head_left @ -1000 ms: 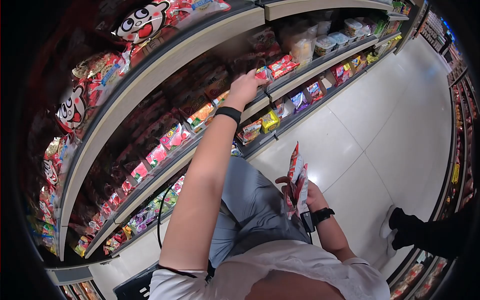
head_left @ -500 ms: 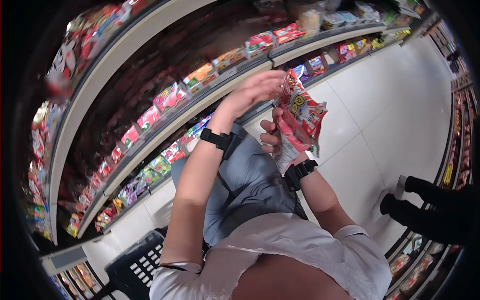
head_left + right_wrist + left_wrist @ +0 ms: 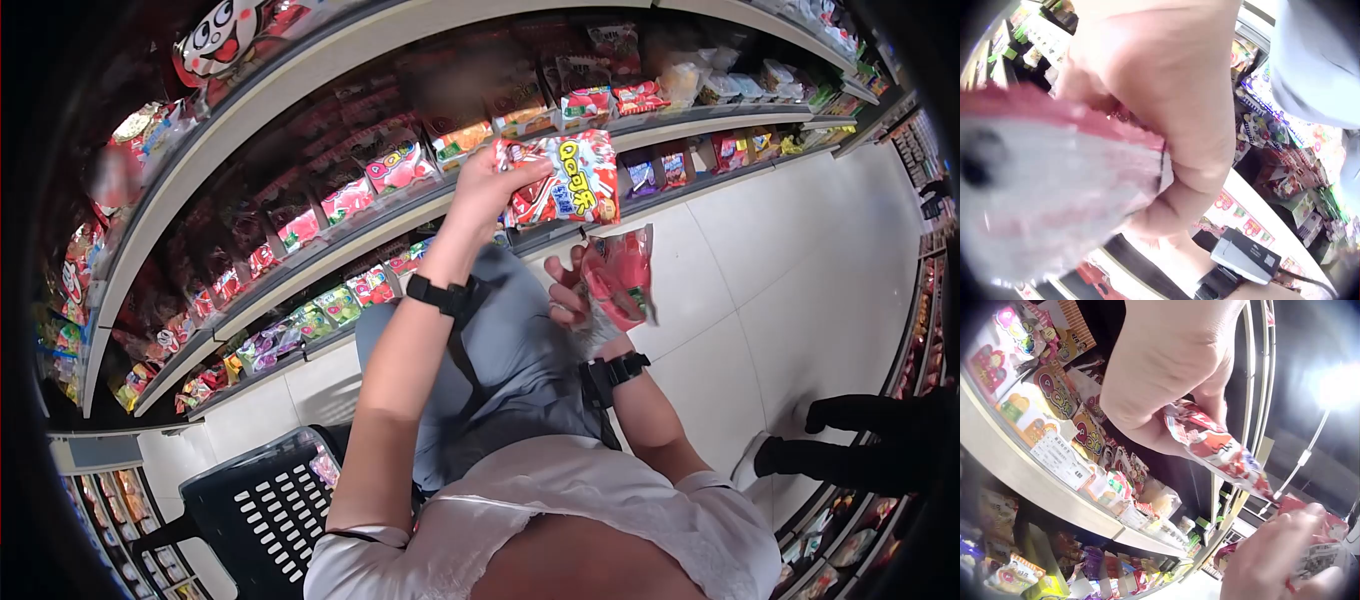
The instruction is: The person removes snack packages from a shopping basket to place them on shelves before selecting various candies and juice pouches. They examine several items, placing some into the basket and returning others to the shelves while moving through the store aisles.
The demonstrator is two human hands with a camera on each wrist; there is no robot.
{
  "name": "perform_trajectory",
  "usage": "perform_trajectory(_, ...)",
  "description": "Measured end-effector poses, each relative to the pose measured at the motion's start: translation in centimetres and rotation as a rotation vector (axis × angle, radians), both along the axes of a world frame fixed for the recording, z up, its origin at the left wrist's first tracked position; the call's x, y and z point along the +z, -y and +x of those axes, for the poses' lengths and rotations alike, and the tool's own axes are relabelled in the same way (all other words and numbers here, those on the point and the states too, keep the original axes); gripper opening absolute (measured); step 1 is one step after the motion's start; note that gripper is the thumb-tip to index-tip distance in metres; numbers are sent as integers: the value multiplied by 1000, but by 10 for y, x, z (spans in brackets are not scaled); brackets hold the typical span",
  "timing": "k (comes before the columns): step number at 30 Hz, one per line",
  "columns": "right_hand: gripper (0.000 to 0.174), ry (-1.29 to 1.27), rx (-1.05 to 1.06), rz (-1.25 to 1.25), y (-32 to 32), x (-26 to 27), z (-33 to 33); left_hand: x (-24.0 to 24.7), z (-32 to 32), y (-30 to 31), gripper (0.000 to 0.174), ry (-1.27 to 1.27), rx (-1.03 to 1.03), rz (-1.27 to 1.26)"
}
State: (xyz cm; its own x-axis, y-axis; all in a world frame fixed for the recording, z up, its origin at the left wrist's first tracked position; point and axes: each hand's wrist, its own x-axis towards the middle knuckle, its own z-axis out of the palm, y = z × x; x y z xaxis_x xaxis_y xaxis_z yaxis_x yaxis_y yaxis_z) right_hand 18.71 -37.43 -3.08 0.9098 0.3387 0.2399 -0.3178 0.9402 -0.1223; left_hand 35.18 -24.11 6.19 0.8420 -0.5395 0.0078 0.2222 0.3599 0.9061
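My left hand (image 3: pixel 492 185) pinches a red candy bag (image 3: pixel 583 180) with yellow lettering, its printed front facing up in the head view. In the left wrist view, thumb and fingers close on one end of that red bag (image 3: pixel 1222 450). My right hand (image 3: pixel 575 295), lower and to the right, grips a pink and red bag (image 3: pixel 622 275) with a clear part. Close up in the right wrist view, the pink-edged, whitish bag (image 3: pixel 1060 181) is blurred and sits in the grip of the right hand (image 3: pixel 1166 94). The two bags are close together.
Curved store shelves (image 3: pixel 330 245) full of colourful candy packs run along the left and front. A black shopping basket (image 3: pixel 270 510) stands at lower left with a small pack inside. Pale floor tiles (image 3: pixel 720 300) lie to the right, where another person's dark-clad legs (image 3: pixel 850 440) show.
My left hand has come back from the shelf and taken the red bag out of my right hand. The right hand keeps the pink bag. More of the basket shows at lower left.
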Motion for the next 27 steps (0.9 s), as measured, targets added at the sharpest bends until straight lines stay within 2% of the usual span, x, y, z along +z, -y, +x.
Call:
perform_trajectory(2,31,-108,-276,-259,6,-13,4,-7,-14,-1,20,-60,184,-49)
perform_trajectory(3,33,-291,-371,-373,8,-10,3,-18,-22,1,19,-107,244,-83)
perform_trajectory(5,34,-375,-471,-451,6,1,-8,-43,-39,3,19,-213,271,-91)
perform_trajectory(6,37,-314,-464,-367,17,-24,-5,-57,-48,8,19,-265,290,-150)
perform_trajectory(7,37,-311,-444,-372,22,-24,-6,-66,-58,8,19,-319,315,-208)
perform_trajectory(8,39,-336,-491,-427,24,-24,-6,-76,-67,0,18,-359,210,-245)
perform_trajectory(9,41,-348,-518,-496,25,-22,-7,-63,-77,-10,16,-430,191,-177)
perform_trajectory(10,42,-362,-543,-566,26,-20,-8,-76,-78,-21,14,-383,119,-108)
perform_trajectory(11,46,-304,-464,-542,31,-23,-11,-89,-77,-33,13,-335,46,-35)
perform_trajectory(13,56,-187,-302,-504,38,-26,-18,-82,-83,-53,13,-181,-27,69)
perform_trajectory(15,59,-296,-336,-662,26,-24,-20,-91,-85,-69,21,-36,-88,154)
perform_trajectory(16,64,-291,-278,-673,12,-9,-17,-77,-90,-77,25,7,-104,187)
perform_trajectory(17,68,-179,-129,-675,14,-21,-13,-64,-94,-84,29,49,-122,219)
perform_trajectory(18,70,-172,-127,-771,1,-12,-12,-81,-91,-86,33,269,-39,304)
perform_trajectory(19,72,-165,-127,-869,-11,-2,-12,-80,-90,-96,33,265,-18,307)
perform_trajectory(21,71,-156,-98,-827,-24,-1,-7,-75,-80,-124,35,480,85,609)
perform_trajectory(22,69,-152,-91,-781,-30,0,-3,-63,-78,-139,36,336,179,665)
perform_trajectory(23,69,-143,-76,-778,-34,2,-1,-70,-69,-153,34,232,304,447)
perform_trajectory(24,65,-173,-81,-793,-36,4,0,-48,-65,-172,32,146,452,518)
perform_trajectory(25,61,-204,-85,-807,-37,4,1,-56,-53,-195,29,149,580,514)
perform_trajectory(26,54,-240,-86,-846,-29,-10,1,-40,-51,-217,29,-10,677,480)
perform_trajectory(27,54,-228,-71,-841,-27,-13,-1,-37,-47,-237,30,27,838,359)
